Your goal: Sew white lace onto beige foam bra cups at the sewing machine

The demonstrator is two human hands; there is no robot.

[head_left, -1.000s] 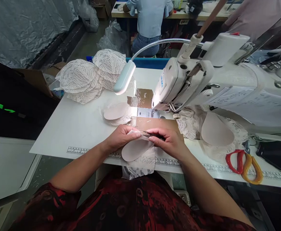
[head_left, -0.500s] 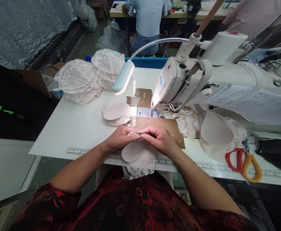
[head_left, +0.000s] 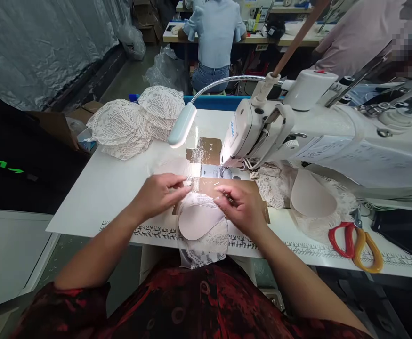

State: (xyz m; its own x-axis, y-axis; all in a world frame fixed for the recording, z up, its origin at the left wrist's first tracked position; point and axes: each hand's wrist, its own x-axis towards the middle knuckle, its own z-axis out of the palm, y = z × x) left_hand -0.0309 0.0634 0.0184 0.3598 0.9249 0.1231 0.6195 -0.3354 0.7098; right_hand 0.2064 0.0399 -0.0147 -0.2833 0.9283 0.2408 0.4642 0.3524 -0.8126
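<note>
A pale foam bra cup with white lace lies at the table's front edge, its lace hanging over toward my lap. My left hand is just left of and above it, thumb and forefinger slightly apart, beside another pale cup that it partly covers. On the other side, my right hand has curled fingers around a small dark metal tool, mostly hidden in the palm. Neither hand grips the front cup. Beyond them stands the white sewing machine, its needle area lit.
Stacked lace pieces lie at the back left under a lamp. Right of the machine are a lace-edged cup, red-and-orange-handled scissors and a black flat object. A printed ruler follows the front edge. A person sits ahead.
My hands, together at the lace before, have come apart: the left moved left and up, the right slightly right. The front cup now lies released. The camera view has tilted up slightly.
</note>
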